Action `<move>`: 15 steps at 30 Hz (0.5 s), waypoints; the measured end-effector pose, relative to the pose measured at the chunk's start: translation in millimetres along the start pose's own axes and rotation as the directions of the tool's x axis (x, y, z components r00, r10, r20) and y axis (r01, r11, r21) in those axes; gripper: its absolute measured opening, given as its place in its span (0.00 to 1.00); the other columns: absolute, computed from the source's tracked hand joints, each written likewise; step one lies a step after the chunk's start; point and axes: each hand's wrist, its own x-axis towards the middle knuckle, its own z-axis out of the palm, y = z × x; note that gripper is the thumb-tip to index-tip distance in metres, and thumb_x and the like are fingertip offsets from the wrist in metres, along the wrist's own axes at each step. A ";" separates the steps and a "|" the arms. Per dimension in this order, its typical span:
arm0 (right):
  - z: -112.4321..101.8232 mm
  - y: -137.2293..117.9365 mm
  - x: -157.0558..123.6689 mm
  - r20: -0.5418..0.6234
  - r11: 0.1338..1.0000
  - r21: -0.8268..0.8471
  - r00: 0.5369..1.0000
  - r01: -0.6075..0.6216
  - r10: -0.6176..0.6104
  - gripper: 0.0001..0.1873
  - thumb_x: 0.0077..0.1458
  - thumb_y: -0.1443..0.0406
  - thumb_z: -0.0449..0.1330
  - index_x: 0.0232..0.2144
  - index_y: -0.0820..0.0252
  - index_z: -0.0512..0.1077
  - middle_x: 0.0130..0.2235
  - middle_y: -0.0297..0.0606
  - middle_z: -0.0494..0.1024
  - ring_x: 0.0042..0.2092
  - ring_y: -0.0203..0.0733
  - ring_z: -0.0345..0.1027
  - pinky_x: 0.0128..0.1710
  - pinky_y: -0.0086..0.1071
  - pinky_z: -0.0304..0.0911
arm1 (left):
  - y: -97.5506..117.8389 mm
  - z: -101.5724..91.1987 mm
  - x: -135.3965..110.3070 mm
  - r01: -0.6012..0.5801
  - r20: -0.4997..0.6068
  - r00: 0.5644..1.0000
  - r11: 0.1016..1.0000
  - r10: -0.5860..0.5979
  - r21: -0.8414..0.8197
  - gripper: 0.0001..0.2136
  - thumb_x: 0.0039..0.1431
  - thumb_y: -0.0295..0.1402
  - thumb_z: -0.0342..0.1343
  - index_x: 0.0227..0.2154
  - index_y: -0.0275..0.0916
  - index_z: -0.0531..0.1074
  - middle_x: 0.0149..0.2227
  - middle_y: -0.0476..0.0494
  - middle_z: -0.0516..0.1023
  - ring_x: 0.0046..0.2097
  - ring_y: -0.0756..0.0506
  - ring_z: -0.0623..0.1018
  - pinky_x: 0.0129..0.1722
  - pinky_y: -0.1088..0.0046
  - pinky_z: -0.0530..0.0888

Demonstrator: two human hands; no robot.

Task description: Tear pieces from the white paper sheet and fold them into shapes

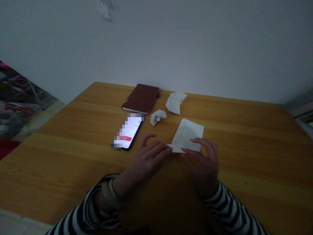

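Observation:
A pale strip of paper (176, 148) spans the gap between my two hands. My left hand (149, 158) pinches its left end between thumb and fingertips, the index finger raised. My right hand (204, 160) grips the strip's right end with thumb and a finger, other fingers curled above. Just behind lies a white sheet of paper (187, 132) with faint printed lines. Whether the strip is a folded edge of that sheet or a separate piece, I cannot tell.
Beyond the hands are a small folded paper piece (158, 116) and a larger pleated paper piece (175, 102). A lit phone (129, 130) lies left of them, below a brown notebook (141, 98). The wooden table (249, 137) meets a pale wall (195, 45).

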 end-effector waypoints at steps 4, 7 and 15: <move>0.1 -8.0 -0.4 0.044 0.986 -0.007 0.985 0.165 -0.164 0.07 0.52 0.71 0.66 0.34 0.54 0.77 0.36 0.34 0.82 0.43 0.45 0.72 0.49 0.48 0.60 | 11.5 0.0 1.9 -0.012 0.008 1.000 0.999 0.012 -0.033 0.08 0.63 0.23 0.52 0.41 0.39 0.73 0.36 0.48 0.82 0.37 0.49 0.78 0.58 0.58 0.62; 2.8 -12.6 -2.3 0.032 0.985 -0.004 0.984 0.175 -0.174 0.07 0.52 0.71 0.65 0.33 0.54 0.76 0.34 0.32 0.83 0.41 0.44 0.74 0.51 0.50 0.57 | 16.0 1.1 0.9 -0.001 0.009 1.000 0.998 0.002 -0.064 0.08 0.63 0.23 0.51 0.40 0.39 0.73 0.35 0.49 0.81 0.36 0.49 0.78 0.57 0.58 0.62; -1.1 -16.6 0.0 -0.016 0.989 -0.012 0.989 0.146 -0.146 0.06 0.50 0.70 0.65 0.30 0.53 0.75 0.31 0.28 0.83 0.34 0.40 0.76 0.58 0.52 0.52 | 16.9 3.3 0.8 0.032 -0.103 0.994 0.997 -0.038 -0.065 0.09 0.57 0.21 0.54 0.37 0.40 0.73 0.31 0.50 0.81 0.32 0.49 0.78 0.54 0.58 0.63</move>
